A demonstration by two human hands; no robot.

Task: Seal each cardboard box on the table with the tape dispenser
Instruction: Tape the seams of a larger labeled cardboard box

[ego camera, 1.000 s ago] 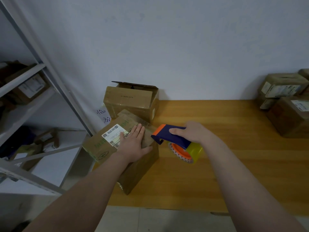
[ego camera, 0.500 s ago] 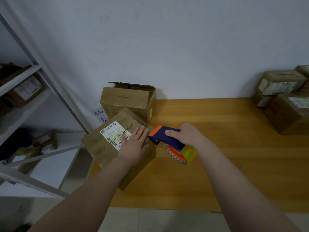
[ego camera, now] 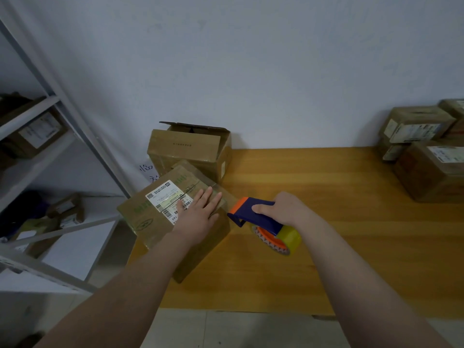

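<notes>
While left hand (ego camera: 198, 214) presses box (ego camera: 160, 217), dispenser (ego camera: 263, 221) sits beside.

"163" is printed at the near edge of the label (ego camera: 167, 200) on the box (ego camera: 150, 231). "临" is handwritten on a paper (ego camera: 146, 171) behind the box. Other print cannot be read.

The wooden counter (ego camera: 326, 187) runs along a pale wall. At its left end a closed cardboard box (ego camera: 150, 222) with a white label lies at an angle, and just behind it stands an open-flapped box (ego camera: 185, 151). More labelled boxes (ego camera: 426, 172) cluster at the far right.
</notes>
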